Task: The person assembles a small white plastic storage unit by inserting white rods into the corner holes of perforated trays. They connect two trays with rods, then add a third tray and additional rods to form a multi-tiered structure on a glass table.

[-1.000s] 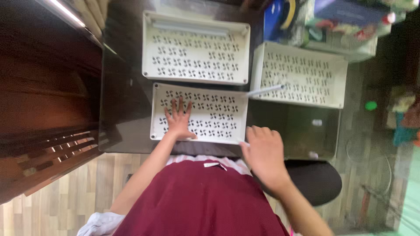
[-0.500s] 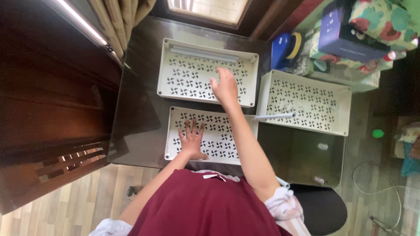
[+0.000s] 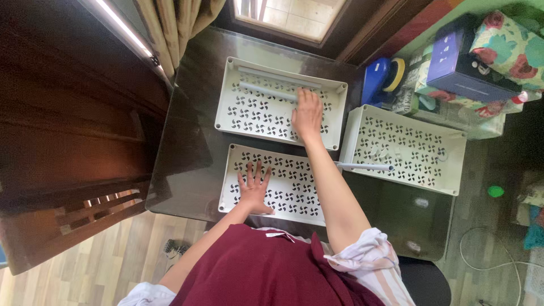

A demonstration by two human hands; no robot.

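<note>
Three white perforated plastic trays lie on a dark glass table (image 3: 192, 164). My left hand (image 3: 253, 188) rests flat, fingers spread, on the nearest tray (image 3: 294, 187), which lies face down. My right hand (image 3: 306, 113) reaches into the far tray (image 3: 249, 110), fingertips on a white tube (image 3: 266, 90) lying inside it. A second white tube (image 3: 277, 76) lies along that tray's far wall. The third tray (image 3: 419, 150) sits to the right, with a few small white pieces inside. Another white tube (image 3: 365, 166) lies across its near left corner.
A blue tape dispenser (image 3: 381, 79), a dark box (image 3: 464, 65) and floral packages crowd the table's far right. A dark wooden cabinet (image 3: 68, 141) stands on the left. Curtains and a window are beyond the table. A black stool (image 3: 425, 283) is under me.
My right hand moved from the table's near edge up across the trays into the far tray and now touches the tube. My left hand stayed on the near tray.
</note>
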